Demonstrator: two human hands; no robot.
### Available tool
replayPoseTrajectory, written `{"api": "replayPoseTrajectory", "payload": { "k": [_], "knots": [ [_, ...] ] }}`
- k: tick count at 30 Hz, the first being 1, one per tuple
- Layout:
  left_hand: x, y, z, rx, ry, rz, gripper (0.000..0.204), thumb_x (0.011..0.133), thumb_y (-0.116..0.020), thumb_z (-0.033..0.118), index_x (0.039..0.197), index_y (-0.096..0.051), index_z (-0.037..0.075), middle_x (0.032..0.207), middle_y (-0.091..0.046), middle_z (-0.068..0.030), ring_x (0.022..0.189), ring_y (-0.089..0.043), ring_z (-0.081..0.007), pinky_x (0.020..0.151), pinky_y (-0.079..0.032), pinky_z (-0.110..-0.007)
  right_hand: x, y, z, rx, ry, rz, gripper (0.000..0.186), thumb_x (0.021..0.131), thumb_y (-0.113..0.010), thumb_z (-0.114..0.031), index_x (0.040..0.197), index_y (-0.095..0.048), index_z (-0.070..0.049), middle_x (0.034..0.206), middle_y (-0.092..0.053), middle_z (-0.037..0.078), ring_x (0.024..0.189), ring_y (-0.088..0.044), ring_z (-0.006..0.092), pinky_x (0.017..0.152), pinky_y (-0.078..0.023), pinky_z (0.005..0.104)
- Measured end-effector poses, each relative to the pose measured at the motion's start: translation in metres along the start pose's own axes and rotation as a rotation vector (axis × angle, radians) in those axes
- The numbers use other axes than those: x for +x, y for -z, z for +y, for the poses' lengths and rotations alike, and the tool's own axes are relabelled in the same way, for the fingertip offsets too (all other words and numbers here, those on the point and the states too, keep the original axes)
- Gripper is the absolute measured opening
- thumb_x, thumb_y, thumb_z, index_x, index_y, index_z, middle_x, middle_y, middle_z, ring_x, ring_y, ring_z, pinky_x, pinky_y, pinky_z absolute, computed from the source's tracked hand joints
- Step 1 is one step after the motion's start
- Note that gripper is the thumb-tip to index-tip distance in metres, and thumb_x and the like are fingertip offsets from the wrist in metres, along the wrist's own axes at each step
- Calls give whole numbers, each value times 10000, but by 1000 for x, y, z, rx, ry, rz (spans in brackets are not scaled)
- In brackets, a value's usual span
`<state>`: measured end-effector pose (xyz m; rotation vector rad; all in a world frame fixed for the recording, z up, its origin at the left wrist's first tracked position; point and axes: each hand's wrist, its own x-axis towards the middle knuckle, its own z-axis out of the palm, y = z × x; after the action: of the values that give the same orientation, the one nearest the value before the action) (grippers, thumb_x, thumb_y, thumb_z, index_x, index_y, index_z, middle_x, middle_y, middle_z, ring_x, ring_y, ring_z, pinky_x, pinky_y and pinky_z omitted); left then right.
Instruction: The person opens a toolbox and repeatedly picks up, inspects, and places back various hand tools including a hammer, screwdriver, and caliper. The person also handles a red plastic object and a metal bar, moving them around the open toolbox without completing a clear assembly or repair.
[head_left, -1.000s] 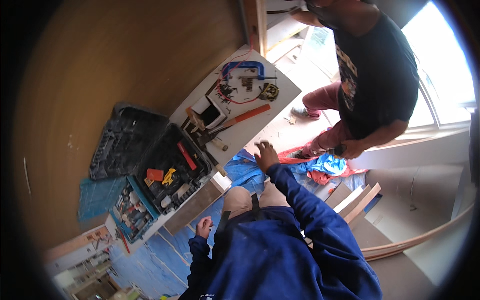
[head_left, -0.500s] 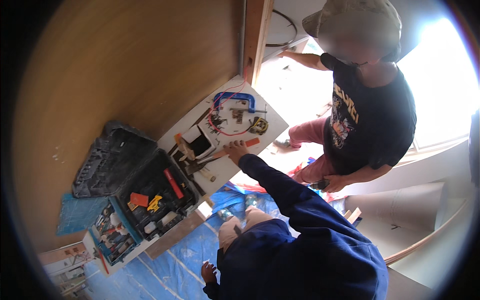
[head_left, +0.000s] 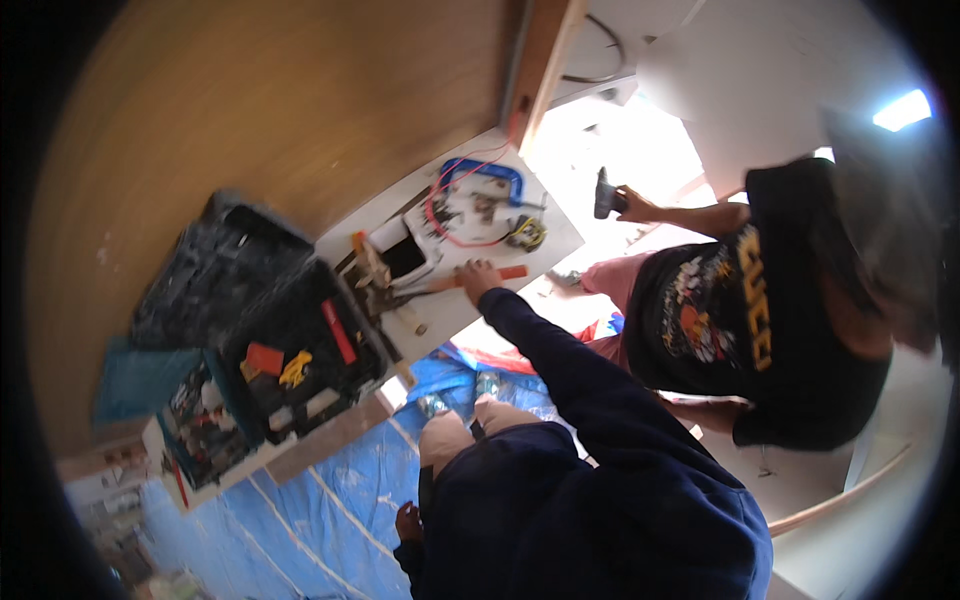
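Observation:
My right hand [head_left: 478, 276] reaches onto the white worktop [head_left: 545, 232], fingers closed on an orange-handled tool [head_left: 510, 272]. Beside it are an open white container [head_left: 403, 255], a wooden-handled tool [head_left: 410, 320] and some metal tools. Farther back on the worktop are a blue clamp [head_left: 480, 170], red cord, scattered fasteners and a tape measure [head_left: 525, 233]. My left hand [head_left: 408, 522] hangs low by my left leg, its fingers curled; what they hold, if anything, is too small to make out.
An open black tool case [head_left: 265, 320] and a teal toolbox [head_left: 205, 420] stand at left, beside a wooden wall panel [head_left: 250, 100]. A co-worker [head_left: 740, 300] at right holds a black tool [head_left: 605, 195]. A blue sheet [head_left: 320, 500] covers the floor. Curved boards lie at lower right.
My right hand has reached forward onto the worktop and closed on the orange-handled tool. The co-worker has bent forward, one hand now raised with a black tool. The camera view has shifted.

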<state>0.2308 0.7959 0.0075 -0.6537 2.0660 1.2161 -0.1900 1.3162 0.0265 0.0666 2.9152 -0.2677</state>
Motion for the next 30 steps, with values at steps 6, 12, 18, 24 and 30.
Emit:
{"api": "replayPoseTrajectory", "payload": {
  "k": [6, 12, 18, 24, 30],
  "knots": [
    [-23, 7, 29, -241, 115, 103, 349, 957, -604, 227, 1272, -598, 77, 964, -701, -85, 772, -642, -160, 638, -518, -311, -31, 4, -16, 11, -10, 297, 310, 861, -599, -143, 1162, -653, -191, 1190, -578, 74, 1160, -527, 273, 968, -413, 433],
    [-8, 29, 45, -275, 57, 127, 344, 979, -590, 250, 1280, -594, 83, 992, -702, -81, 868, -686, -174, 646, -502, -298, -58, 29, -33, 52, 8, 278, 215, 906, -605, -222, 1115, -629, -181, 1066, -614, 55, 1079, -577, 256, 867, -423, 449],
    [7, 66, 131, -305, -153, 138, 348, 992, -582, 275, 1253, -601, 45, 1058, -696, -85, 910, -681, -165, 725, -501, -290, -118, 53, -75, 191, -99, 306, 233, 936, -621, -261, 1148, -630, -165, 1003, -659, 75, 976, -650, 297, 789, -474, 472],
    [34, 87, 227, -379, -453, -189, 409, 992, -612, 339, 1248, -594, 21, 1159, -662, -92, 1081, -624, -181, 952, -487, -335, -199, 92, -162, 495, -196, 148, 386, 870, -706, -401, 1116, -656, -107, 869, -695, 188, 821, -677, 392, 708, -515, 502],
    [29, 73, 320, -692, -532, -528, 535, 1037, -514, 430, 1410, -445, 53, 1195, -580, -55, 1156, -561, -158, 1024, -447, -336, -227, 127, -263, 762, -98, -132, 309, 863, -748, -260, 1026, -615, -33, 697, -629, 126, 617, -624, 212, 575, -475, 363]
  ]
}}
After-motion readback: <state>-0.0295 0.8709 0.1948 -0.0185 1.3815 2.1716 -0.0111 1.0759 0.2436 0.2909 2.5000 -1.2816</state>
